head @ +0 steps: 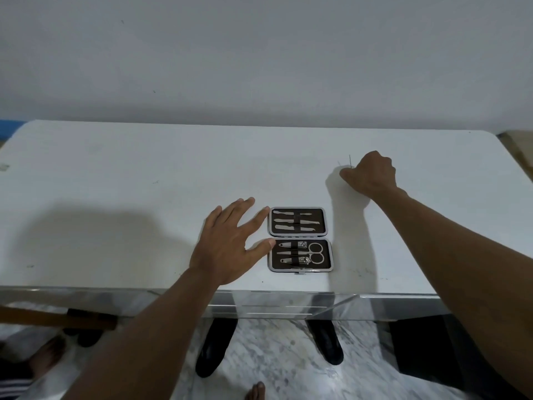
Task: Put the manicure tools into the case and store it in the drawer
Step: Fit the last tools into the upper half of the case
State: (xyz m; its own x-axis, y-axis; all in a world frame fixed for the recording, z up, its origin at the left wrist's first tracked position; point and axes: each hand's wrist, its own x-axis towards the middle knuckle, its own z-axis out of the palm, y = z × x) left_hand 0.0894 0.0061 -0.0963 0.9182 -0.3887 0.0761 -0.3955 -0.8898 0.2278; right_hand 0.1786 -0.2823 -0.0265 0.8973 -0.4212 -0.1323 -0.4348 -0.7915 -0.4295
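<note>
Open case [300, 240] on desk [115, 174], left hand [230, 243] spread at its 9 o'clock, right hand [370, 174] fisted on thin tool [350, 160] at 1 o'clock.

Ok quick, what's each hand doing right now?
Left hand: open, fingers spread, touching the open case.
Right hand: closed on a thin metal tool.

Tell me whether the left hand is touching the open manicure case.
Touching. The head view shows the left hand with index fingertip and thumb tip meeting the left edge of the manicure case, no gap visible.
</note>
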